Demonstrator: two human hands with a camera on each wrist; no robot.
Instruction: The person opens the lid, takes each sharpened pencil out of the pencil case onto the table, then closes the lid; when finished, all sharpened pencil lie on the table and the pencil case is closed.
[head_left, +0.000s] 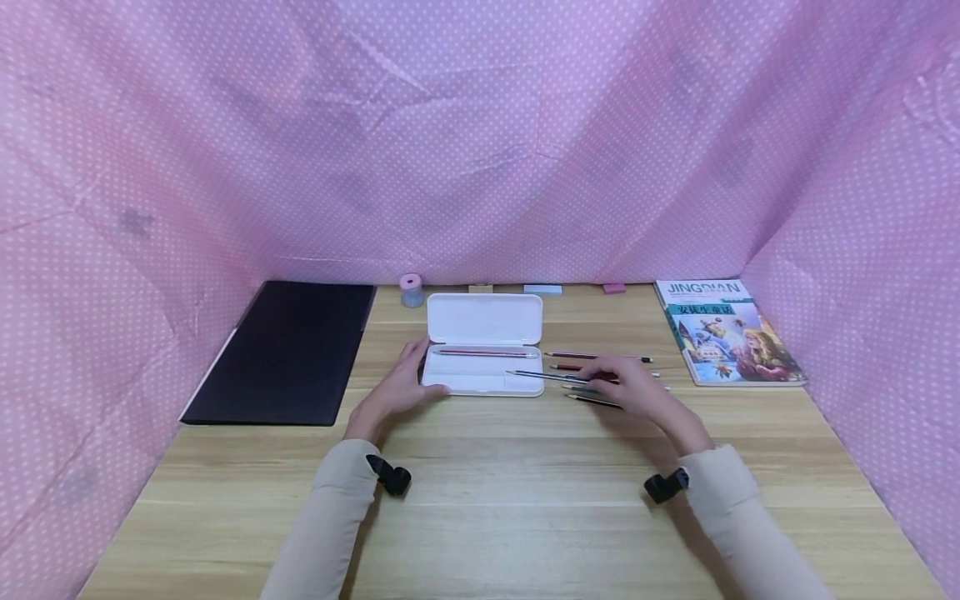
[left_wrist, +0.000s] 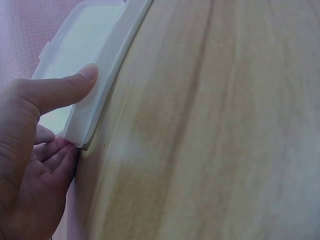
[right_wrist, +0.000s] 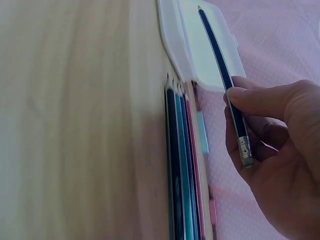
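A white pencil case (head_left: 467, 384) lies on the table with its lid (head_left: 484, 318) raised at the back. One reddish pencil (head_left: 483, 353) lies along its rear compartment. My left hand (head_left: 401, 385) holds the case's left end, thumb on the front edge and fingers round the side, as the left wrist view shows. Between thumb and fingers my right hand (head_left: 633, 390) pinches a dark pencil (right_wrist: 216, 47) near its eraser end. Its point is directed left, over the right part of the case. Under and beside that hand lie several pencils (right_wrist: 182, 150) in a row.
Left of the case lies a black folder (head_left: 288, 354); to the right are stacked books (head_left: 731, 337). Along the back stand a pink-topped round container (head_left: 412, 290), a tan block (head_left: 481, 289), a light blue block (head_left: 542, 290) and a pink block (head_left: 613, 288). Pink dotted cloth (head_left: 480, 167) surrounds the table.
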